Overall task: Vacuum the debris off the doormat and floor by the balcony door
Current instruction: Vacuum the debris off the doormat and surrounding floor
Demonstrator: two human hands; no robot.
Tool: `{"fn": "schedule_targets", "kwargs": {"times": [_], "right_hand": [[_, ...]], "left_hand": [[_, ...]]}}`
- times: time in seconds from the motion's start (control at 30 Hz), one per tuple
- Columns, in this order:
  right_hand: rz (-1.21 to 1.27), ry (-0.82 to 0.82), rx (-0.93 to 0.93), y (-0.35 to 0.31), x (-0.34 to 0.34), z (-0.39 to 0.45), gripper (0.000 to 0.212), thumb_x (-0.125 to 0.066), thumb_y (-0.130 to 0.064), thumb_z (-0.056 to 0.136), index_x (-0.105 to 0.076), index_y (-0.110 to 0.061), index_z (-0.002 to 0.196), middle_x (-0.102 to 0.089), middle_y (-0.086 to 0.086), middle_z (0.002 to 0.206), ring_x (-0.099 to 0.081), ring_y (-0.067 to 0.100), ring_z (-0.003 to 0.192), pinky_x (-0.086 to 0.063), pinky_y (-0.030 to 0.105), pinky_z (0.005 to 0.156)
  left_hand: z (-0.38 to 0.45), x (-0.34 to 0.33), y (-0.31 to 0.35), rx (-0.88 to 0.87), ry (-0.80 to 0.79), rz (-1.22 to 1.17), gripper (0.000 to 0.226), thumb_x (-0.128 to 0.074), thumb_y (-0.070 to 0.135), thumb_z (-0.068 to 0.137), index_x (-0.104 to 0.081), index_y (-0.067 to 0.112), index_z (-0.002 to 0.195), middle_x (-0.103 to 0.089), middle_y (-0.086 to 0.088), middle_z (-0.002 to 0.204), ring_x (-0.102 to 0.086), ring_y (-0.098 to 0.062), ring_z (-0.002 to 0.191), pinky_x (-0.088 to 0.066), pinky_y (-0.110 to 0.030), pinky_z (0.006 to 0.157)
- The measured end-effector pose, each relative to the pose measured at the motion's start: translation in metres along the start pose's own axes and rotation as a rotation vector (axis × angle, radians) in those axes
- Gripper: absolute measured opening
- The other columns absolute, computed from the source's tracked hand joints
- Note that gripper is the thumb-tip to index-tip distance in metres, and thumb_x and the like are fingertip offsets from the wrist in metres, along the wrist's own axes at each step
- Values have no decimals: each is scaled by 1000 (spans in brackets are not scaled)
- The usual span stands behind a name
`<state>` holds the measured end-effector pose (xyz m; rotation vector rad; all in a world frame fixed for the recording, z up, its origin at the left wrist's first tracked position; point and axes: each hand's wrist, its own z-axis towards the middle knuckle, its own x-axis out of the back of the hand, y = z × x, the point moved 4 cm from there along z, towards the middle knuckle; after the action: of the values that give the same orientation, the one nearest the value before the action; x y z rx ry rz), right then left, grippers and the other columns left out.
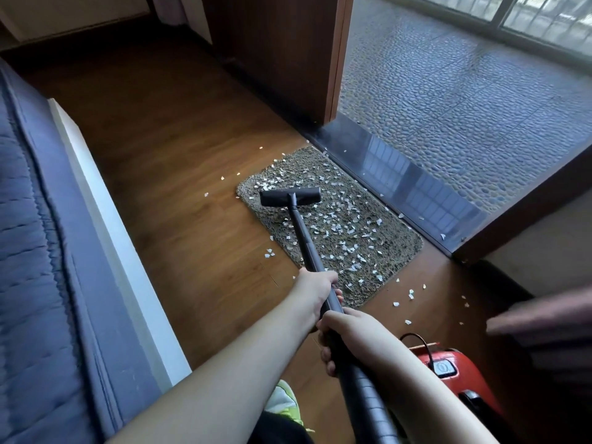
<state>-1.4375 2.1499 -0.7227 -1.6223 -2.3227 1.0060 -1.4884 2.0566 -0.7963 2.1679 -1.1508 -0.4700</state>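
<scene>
Down on the doormat (330,216), the black floor nozzle (290,197) of the vacuum sits flat on the end of the mat farthest from the person, its wide head lying across the mat. White paper-like debris (342,232) is scattered thickly over the rest of the doormat, with loose flecks on the wooden floor (179,200) just beside the mat's edges and a few on the dark door threshold (413,187) that runs along the mat's far side. The black wand (302,232) slants from the nozzle back over the mat toward the person. The left hand (317,291) grasps the wand, fingers curled round it, just past the mat's near edge. The right hand (347,334) clenches the tube right behind the left, thumb and fingers wrapped round where the ribbed hose (365,402) begins. The red vacuum body (461,376) stands on the floor, near the mat's near corner. Beyond the threshold lies the pebble-textured balcony floor (464,91).
</scene>
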Motion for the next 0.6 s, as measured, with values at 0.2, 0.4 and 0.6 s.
{"fn": "schedule_targets", "kwargs": {"times": [0.2, 0.4, 0.6], "right_hand": [[-17, -2, 8, -2, 4, 3, 10, -48, 0, 88, -47, -8, 83, -44, 8, 58, -45, 18, 40, -38, 22, 39], [19, 15, 60, -9, -1, 19, 9, -48, 0, 89, -45, -8, 89, -43, 7, 60, -45, 17, 40, -38, 22, 39], [13, 26, 74, -11, -5, 45, 9, -48, 1, 89, -47, -7, 90, -45, 5, 58, -46, 17, 40, -39, 23, 38]], "left_hand": [[2, -3, 0, 5, -3, -4, 24, -48, -7, 88, -36, 3, 107, -46, -13, 60, -43, -18, 38, -41, -21, 37], [22, -3, 12, -37, -54, 17, 28, -47, -10, 87, -38, 0, 112, -47, -14, 62, -46, -19, 44, -42, -21, 37], [41, 7, 16, -52, -49, -6, 28, -47, -11, 88, -40, 1, 112, -45, -13, 66, -45, -18, 46, -41, -19, 34]]}}
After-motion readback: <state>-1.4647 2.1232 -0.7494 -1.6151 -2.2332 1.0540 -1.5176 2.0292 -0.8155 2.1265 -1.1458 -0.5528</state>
